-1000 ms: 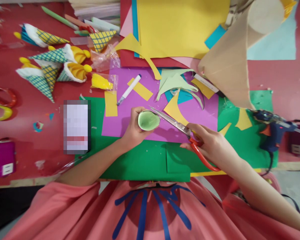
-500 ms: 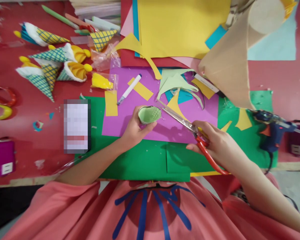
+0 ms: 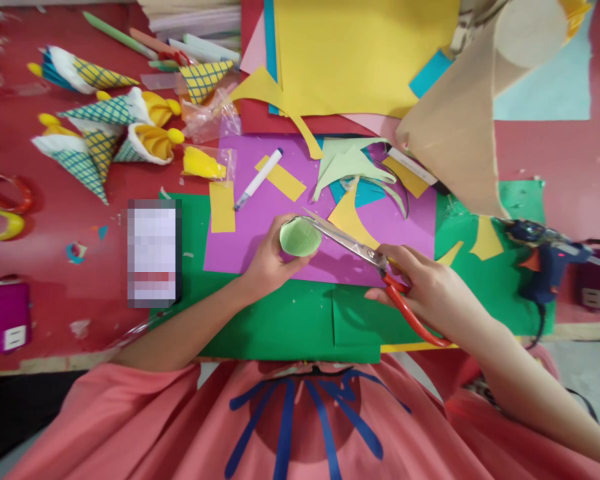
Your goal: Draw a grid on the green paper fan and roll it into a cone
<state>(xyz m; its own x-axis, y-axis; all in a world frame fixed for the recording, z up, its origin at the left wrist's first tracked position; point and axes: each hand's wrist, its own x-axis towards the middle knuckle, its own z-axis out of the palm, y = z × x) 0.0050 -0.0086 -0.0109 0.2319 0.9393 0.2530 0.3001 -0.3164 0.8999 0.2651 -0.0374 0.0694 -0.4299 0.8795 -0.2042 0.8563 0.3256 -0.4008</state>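
Observation:
A light green paper cone (image 3: 301, 237) is gripped in my left hand (image 3: 271, 261), its round open mouth turned up toward me. My right hand (image 3: 427, 283) holds scissors (image 3: 405, 308) with red handles. Their blades reach left, with the tips at the far right rim of the cone; whether they touch it I cannot tell. Beneath both hands lie a purple sheet (image 3: 260, 250) and a green sheet (image 3: 280, 320). Light green offcuts (image 3: 347, 167) and a yellow offcut (image 3: 353, 217) rest just beyond the blades.
Several finished cones (image 3: 83, 157) lie at the left, near a phone (image 3: 154, 253). A white marker (image 3: 259, 179) is on the purple sheet. At right are a blue glue gun (image 3: 550, 267) and a large tan cone (image 3: 460, 107). Yellow sheets (image 3: 365, 53) lie at the back.
The cone has tipped so its mouth faces me more fully. My right hand has brought the scissors left, closer to the cone's rim.

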